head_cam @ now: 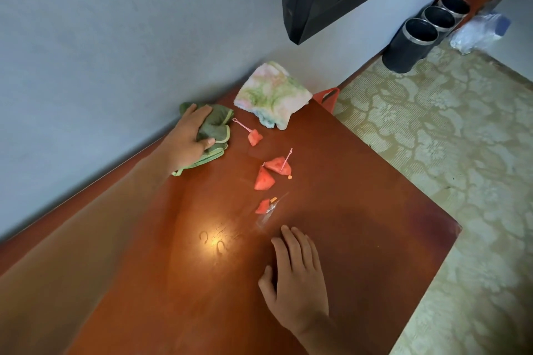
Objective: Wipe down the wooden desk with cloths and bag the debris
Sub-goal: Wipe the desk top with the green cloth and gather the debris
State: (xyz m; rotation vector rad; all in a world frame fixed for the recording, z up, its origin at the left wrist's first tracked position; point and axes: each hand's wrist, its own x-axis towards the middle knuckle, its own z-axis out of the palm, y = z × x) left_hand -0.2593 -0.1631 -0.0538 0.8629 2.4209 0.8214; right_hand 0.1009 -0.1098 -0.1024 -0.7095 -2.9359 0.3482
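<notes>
The left hand (189, 138) grips the green cloth (213, 130) at ten o'clock of the watermelon bits (264, 179), while the right hand (297, 277) lies flat and open on the desk (360, 196).

Watermelon pieces (264, 179) litter mid-desk (360, 196) — bare wood toward its right edge.

On the desk (360, 210), fruit pieces (264, 179) lie between two cloths (215, 130) and right hand (297, 277).

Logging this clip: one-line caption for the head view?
Left hand grips green cloth on wooden desk; right hand rests flat near watermelon pieces.
</notes>
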